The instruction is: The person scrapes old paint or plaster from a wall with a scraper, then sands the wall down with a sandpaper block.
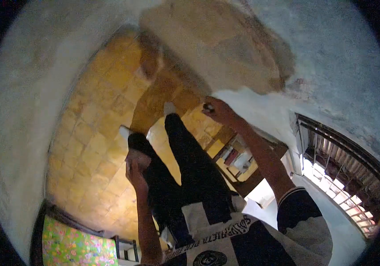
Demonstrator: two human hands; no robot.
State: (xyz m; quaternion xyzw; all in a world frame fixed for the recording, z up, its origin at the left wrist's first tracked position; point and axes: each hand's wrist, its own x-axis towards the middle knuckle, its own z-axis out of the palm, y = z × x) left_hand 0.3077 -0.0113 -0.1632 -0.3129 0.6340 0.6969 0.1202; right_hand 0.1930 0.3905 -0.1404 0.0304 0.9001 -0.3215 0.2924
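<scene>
The fingers of the right hand (221,111) curl nearly closed around a small dark thing (208,107), its long axis unclear, near the brown patch (225,44). The left hand (136,172), farther from that patch, is bent; its grip I cannot tell.

Yellow tiled floor (85,146), patchy blue-grey wall (336,53), bright barred window (338,177), floral-covered bed (77,244)
</scene>
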